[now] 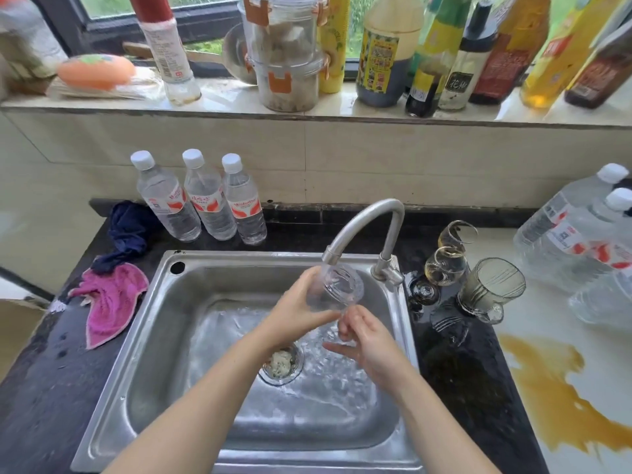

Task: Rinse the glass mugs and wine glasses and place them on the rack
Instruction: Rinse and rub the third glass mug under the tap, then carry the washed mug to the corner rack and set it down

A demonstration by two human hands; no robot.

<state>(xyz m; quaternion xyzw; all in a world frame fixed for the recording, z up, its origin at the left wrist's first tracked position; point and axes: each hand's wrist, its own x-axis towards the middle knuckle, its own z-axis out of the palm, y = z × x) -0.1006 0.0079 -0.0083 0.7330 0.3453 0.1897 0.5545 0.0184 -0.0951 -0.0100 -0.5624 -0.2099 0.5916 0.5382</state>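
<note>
- Glass mug [337, 285] tilting under faucet [362, 230] spout, over steel sink [154, 336], catching running water.
- Left hand [301, 311] wrapping curled fingers round mug body.
- Right hand [367, 340] pinching mug's lower end, fingers narrowly curled.
- Two wine glasses [448, 261] and another mug [489, 285] waiting right of faucet on counter [461, 371].

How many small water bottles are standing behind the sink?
3: left bottle, middle bottle, right bottle, lined up side by side on the dark counter at the sink's back left.
</note>
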